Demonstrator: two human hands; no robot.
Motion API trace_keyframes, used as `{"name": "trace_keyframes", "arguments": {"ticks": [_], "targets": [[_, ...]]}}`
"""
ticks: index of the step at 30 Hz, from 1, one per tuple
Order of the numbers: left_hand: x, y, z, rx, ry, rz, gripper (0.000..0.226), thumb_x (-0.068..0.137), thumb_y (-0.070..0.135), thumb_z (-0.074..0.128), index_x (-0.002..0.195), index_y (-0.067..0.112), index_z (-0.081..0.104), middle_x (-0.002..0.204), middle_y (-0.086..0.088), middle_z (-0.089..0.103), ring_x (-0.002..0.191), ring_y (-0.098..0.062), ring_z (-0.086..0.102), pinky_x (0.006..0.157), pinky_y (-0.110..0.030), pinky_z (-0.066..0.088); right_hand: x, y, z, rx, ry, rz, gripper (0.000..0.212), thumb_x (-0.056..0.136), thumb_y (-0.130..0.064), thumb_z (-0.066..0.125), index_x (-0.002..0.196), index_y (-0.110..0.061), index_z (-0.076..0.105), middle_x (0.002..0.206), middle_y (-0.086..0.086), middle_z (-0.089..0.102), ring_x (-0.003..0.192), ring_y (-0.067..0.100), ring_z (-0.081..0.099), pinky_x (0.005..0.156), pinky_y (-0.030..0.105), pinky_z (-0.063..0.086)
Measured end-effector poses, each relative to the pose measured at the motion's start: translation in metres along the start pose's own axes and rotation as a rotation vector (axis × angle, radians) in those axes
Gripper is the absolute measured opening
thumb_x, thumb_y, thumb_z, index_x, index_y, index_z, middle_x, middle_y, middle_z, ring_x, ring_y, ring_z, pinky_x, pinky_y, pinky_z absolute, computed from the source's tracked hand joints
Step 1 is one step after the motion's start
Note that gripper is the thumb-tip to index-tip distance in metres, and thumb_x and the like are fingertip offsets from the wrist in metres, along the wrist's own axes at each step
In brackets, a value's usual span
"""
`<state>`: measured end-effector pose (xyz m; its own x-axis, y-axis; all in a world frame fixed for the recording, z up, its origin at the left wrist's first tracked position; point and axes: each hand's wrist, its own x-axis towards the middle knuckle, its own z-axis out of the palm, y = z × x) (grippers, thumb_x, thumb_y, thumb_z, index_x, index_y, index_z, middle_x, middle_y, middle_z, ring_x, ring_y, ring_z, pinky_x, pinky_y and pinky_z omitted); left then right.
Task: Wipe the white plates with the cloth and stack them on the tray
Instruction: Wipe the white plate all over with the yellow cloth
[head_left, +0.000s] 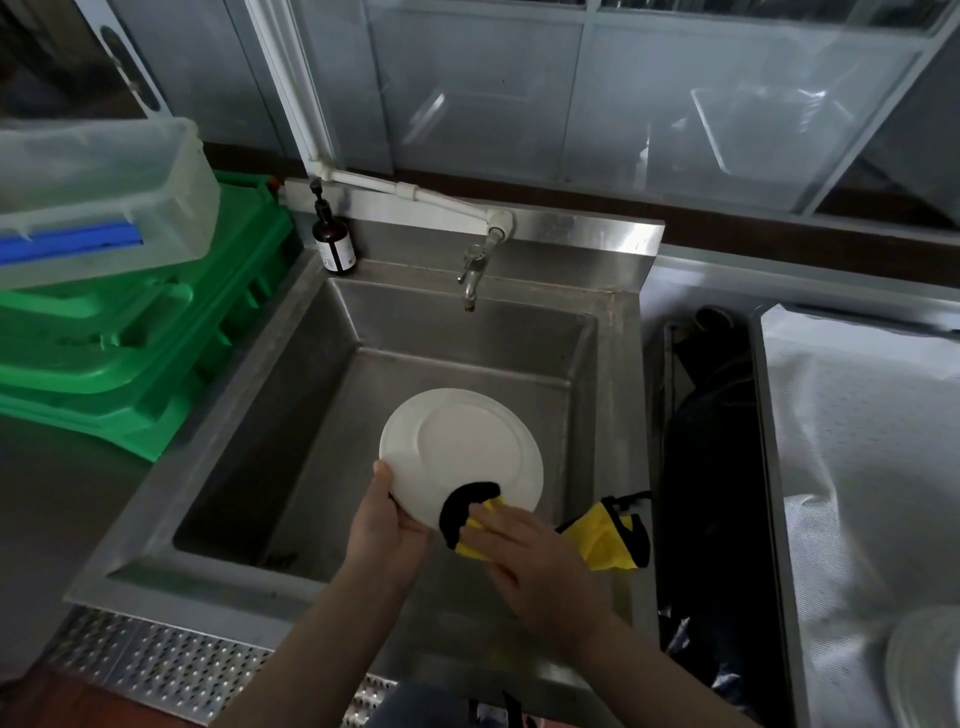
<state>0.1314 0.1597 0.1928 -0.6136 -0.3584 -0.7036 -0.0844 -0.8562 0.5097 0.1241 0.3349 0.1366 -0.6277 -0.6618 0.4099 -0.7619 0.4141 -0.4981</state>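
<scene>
Big steel sink (332, 332) fills the middle here, deep basin, and the white plate (462, 447) is held tilted over it, bottom side and foot ring towards the camera. That plate looks stiff, glazed, probably slick if wet, and breakable, with hard steel right below, so a slip would be costly. The rim is the sensible place to hold it, and that is where the left hand (384, 519) has it, thumb hooked over the near-left edge, fingers hidden behind. The right hand (524, 561) lies flat with fairly straight fingers, pressing the yellow and black cloth (470, 512) against the plate's lower rim; a loose yellow tail of it trails out to the right. The cloth is soft, light and bunches easily.

Around them: stacked green crates (130, 343) on the left with a clear plastic tub (93, 197) on top, well apart from the hands. To the right, a dark gap, then a counter under white sheeting (857, 441), and at the bottom-right corner the edge of what may be another plate (924, 670); no tray can be picked out for sure. The tap (472, 270) hangs above the basin's far side, and a brown pump bottle (335, 244) stands on the back left corner. The tap and sink wall are what the plate could knock on its way out.
</scene>
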Motion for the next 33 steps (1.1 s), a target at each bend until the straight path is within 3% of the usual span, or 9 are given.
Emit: {"name": "trace_keyframes", "arguments": {"ticks": [5,9,13,16,21,26,28,31,33], "targets": [[0.001,-0.001,0.001,0.002,-0.019,-0.023,0.043,0.107,0.039,0.035,0.128,0.005,0.050,0.108,-0.019,0.066,0.095,-0.030,0.063,0.075,-0.046,0.051,-0.005,0.010,0.003,-0.036,-0.081,-0.139,0.030,0.092,-0.016,0.055,0.118,-0.024,0.066,0.136,-0.005,0.058,0.123,0.020,0.056,0.086,0.035,0.056],[0.006,-0.001,-0.002,0.003,-0.021,-0.018,0.043,0.108,0.039,0.034,0.125,0.005,0.053,0.107,-0.017,0.068,0.095,-0.028,0.065,0.070,-0.043,0.057,-0.007,0.017,0.001,-0.035,-0.088,-0.151,0.030,0.095,-0.013,0.055,0.123,-0.020,0.064,0.140,-0.003,0.054,0.132,0.021,0.049,0.094,0.036,0.053],[0.010,-0.002,-0.003,-0.005,-0.030,-0.005,0.038,0.108,0.037,0.034,0.109,0.010,0.060,0.088,-0.009,0.077,0.093,-0.024,0.066,0.066,-0.037,0.061,-0.002,0.017,-0.008,-0.074,-0.023,-0.155,0.029,0.092,-0.010,0.053,0.114,-0.013,0.071,0.132,0.003,0.061,0.126,0.020,0.053,0.104,0.030,0.045],[0.012,-0.001,-0.005,-0.001,-0.031,0.005,0.034,0.108,0.035,0.035,0.107,0.014,0.061,0.085,-0.006,0.078,0.096,-0.023,0.066,0.083,-0.044,0.056,-0.001,0.027,-0.014,-0.071,0.018,0.029,0.036,0.087,-0.012,0.050,0.117,-0.016,0.070,0.134,-0.001,0.060,0.125,0.019,0.053,0.109,0.020,0.035],[0.012,-0.001,-0.010,-0.005,-0.030,-0.006,0.031,0.108,0.032,0.036,0.109,0.015,0.062,0.095,-0.007,0.076,0.098,-0.022,0.066,0.067,-0.038,0.062,0.001,0.047,-0.024,0.030,0.088,0.299,0.038,0.084,-0.006,0.058,0.120,-0.015,0.068,0.132,-0.007,0.057,0.121,0.012,0.054,0.108,0.027,0.039],[0.009,-0.003,-0.013,-0.003,-0.051,-0.027,0.031,0.108,0.032,0.035,0.108,0.015,0.062,0.113,-0.012,0.068,0.107,-0.027,0.062,0.096,-0.047,0.049,0.002,0.052,-0.035,0.174,0.120,0.601,0.039,0.088,0.001,0.064,0.123,-0.015,0.066,0.127,-0.015,0.052,0.119,0.007,0.051,0.106,0.030,0.042],[0.008,-0.002,-0.014,-0.018,-0.044,-0.033,0.031,0.108,0.032,0.035,0.106,0.016,0.062,0.112,-0.011,0.068,0.106,-0.027,0.062,0.093,-0.048,0.052,0.003,0.047,-0.034,0.221,0.156,0.652,0.037,0.090,-0.001,0.063,0.124,-0.014,0.065,0.126,-0.012,0.055,0.119,0.007,0.052,0.105,0.027,0.041],[0.010,0.000,-0.015,-0.048,-0.011,-0.049,0.028,0.108,0.030,0.036,0.105,0.016,0.061,0.107,-0.010,0.068,0.100,-0.026,0.063,0.068,-0.044,0.060,0.003,0.036,-0.029,0.262,0.201,0.696,0.037,0.090,-0.004,0.064,0.126,-0.014,0.064,0.124,-0.006,0.061,0.116,0.009,0.055,0.101,0.021,0.041],[0.012,0.001,-0.015,-0.076,0.004,-0.056,0.025,0.108,0.029,0.038,0.107,0.017,0.060,0.109,-0.010,0.067,0.102,-0.026,0.062,0.072,-0.048,0.060,0.002,0.031,-0.027,0.265,0.213,0.693,0.038,0.089,-0.002,0.065,0.125,-0.015,0.064,0.121,-0.008,0.060,0.113,0.007,0.056,0.099,0.010,0.039]]}}
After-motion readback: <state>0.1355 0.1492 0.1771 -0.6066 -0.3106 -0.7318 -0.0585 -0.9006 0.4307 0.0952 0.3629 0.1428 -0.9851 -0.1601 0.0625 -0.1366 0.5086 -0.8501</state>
